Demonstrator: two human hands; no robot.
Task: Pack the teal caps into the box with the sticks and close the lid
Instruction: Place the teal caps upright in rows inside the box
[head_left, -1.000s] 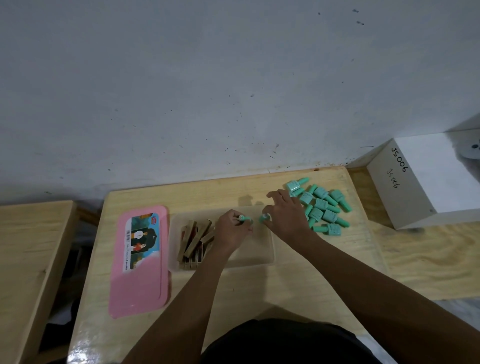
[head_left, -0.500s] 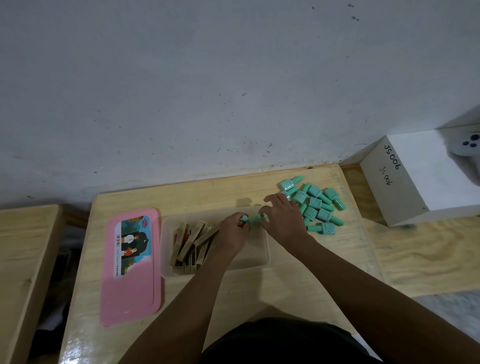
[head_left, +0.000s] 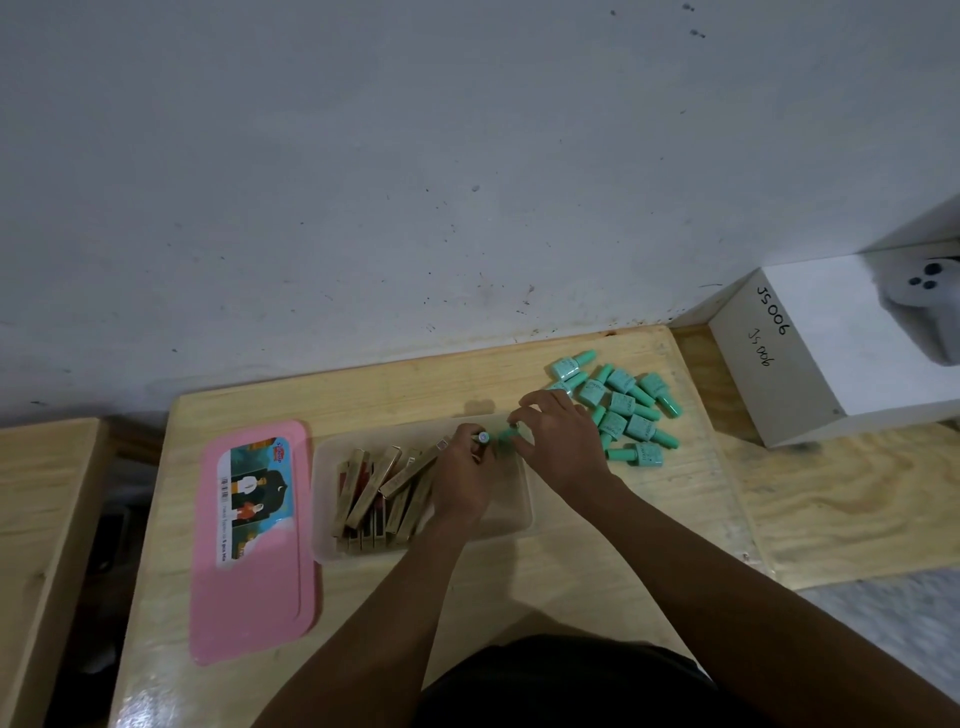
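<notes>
Your left hand (head_left: 464, 475) and right hand (head_left: 558, 441) each pinched a teal cap (head_left: 506, 435) over the box (head_left: 511, 512), centre frame; best laid flat beside the sticks (head_left: 382, 486).

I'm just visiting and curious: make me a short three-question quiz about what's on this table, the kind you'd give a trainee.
1. True or false: the pink lid is already closed on the clear box.
2. Which side of the box holds the sticks? A) the end near the lid B) the end near the pile of teal caps
3. Fill in: both the left hand and the right hand are over the ____.

Key:
1. False; the lid lies flat on the table beside the box.
2. A
3. box; each hand pinches a teal piece.
</notes>
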